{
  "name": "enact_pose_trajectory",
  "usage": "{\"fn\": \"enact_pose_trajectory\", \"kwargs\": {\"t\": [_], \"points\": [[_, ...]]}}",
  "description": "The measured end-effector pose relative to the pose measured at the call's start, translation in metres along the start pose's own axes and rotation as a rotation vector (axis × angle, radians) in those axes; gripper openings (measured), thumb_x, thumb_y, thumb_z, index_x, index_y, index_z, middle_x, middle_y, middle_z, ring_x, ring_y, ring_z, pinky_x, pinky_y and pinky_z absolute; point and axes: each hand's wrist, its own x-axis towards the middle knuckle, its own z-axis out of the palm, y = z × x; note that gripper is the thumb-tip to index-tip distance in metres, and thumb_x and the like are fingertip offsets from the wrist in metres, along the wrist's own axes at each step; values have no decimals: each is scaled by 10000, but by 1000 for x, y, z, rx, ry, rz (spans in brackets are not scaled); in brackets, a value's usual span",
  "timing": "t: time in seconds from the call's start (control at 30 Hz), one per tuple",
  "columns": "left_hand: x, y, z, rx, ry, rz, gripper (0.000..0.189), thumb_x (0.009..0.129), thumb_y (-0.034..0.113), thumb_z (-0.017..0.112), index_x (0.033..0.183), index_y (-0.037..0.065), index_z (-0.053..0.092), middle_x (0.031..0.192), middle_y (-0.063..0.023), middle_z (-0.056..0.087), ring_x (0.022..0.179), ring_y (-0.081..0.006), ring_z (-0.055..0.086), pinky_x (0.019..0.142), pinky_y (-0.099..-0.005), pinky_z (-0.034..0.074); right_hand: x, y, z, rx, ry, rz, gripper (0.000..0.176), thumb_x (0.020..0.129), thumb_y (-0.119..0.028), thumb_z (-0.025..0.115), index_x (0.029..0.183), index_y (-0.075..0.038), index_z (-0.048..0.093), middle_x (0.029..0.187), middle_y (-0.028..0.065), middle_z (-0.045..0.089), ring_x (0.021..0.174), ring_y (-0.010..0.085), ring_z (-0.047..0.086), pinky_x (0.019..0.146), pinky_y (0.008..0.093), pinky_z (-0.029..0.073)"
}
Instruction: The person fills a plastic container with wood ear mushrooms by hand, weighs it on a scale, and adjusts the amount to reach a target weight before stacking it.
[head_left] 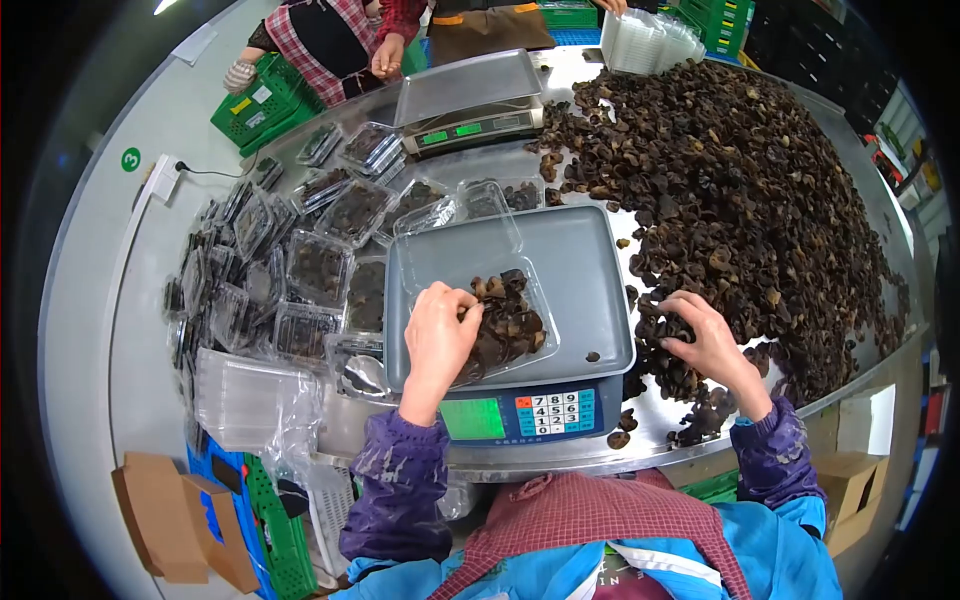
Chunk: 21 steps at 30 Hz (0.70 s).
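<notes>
A clear plastic box [540, 300] with its lid [410, 262] hinged back lies on the grey pan of a digital scale [580, 245]. Dark brown, curled mushrooms that look like dried wood ear [505, 325] fill the box. My left hand [440, 330] is at the box's left side, thumb and fingers pinched together against the mushrooms; whatever is between the fingertips is hidden. Beside the scale's right edge, my right hand [708, 345] reaches to the rim of the large mushroom pile [760, 190], thumb and fingers curved but apart, with loose mushrooms beneath them.
Filled, closed plastic boxes [320, 265] crowd the table's left side. Empty containers [250, 400] are stacked at front left. Behind stands a second scale [470, 90], with co-workers across the table. Green crates [265, 100] and stacked clear trays [650, 42] are at the back.
</notes>
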Motion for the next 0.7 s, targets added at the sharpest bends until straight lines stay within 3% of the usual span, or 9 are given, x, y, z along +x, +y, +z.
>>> {"fn": "enact_pose_trajectory", "kwargs": {"t": [0.13, 0.17, 0.33, 0.4, 0.47, 0.5, 0.7], "points": [[1, -8, -4, -216, -57, -152, 111, 745, 144, 672, 753, 34, 672, 736, -95, 565, 755, -257, 573, 685, -364, 446, 25, -32, 12, 232, -2, -35, 272, 747, -89, 673, 1001, -12, 616, 933, 146, 630, 917, 308, 615, 814, 356, 481], [2, -6, -8, -230, -52, -151, 125, 752, 139, 667, 769, 15, 677, 730, -105, 578, 706, -251, 583, 663, -349, 447, 32, -45, 18, 290, 42, -71, 200, 749, -54, 642, 942, -1, 635, 858, 102, 634, 772, 184, 605, 714, 286, 480], [0, -3, -18, -284, -24, -135, 123, 756, 120, 667, 788, 1, 678, 751, -109, 591, 673, -229, 596, 637, -324, 457, 80, -100, 52, 314, 23, -276, 138, 778, -89, 654, 904, -33, 658, 758, 86, 610, 671, 178, 584, 627, 291, 473], [-2, -2, -19, -308, -6, -126, 118, 757, 111, 667, 791, -2, 679, 755, -109, 594, 666, -226, 599, 632, -319, 460, 94, -115, 65, 277, 44, -301, 138, 785, -128, 662, 903, -55, 662, 747, 79, 600, 667, 192, 583, 613, 299, 471], [-3, -2, -20, -341, 45, -89, 105, 745, 84, 672, 807, -1, 680, 728, -82, 580, 645, -170, 567, 614, -274, 443, 104, -127, 74, 276, 70, -238, 166, 789, -171, 667, 919, -69, 654, 751, 72, 597, 654, 204, 580, 599, 305, 466], [-4, 0, -22, -346, 31, -99, 107, 744, 82, 675, 815, 1, 678, 744, -82, 582, 657, -174, 571, 620, -274, 447, 107, -132, 72, 252, -5, -173, 192, 796, -253, 651, 910, -99, 647, 803, 74, 607, 778, 258, 608, 657, 368, 475], [-5, 7, -31, -360, 0, 2, 78, 750, 40, 666, 816, -3, 664, 770, -81, 575, 692, -175, 568, 633, -272, 450, 119, -120, 84, 246, -105, -280, 166, 781, -237, 645, 868, -96, 628, 834, 95, 595, 844, 293, 589, 703, 399, 466]]}}
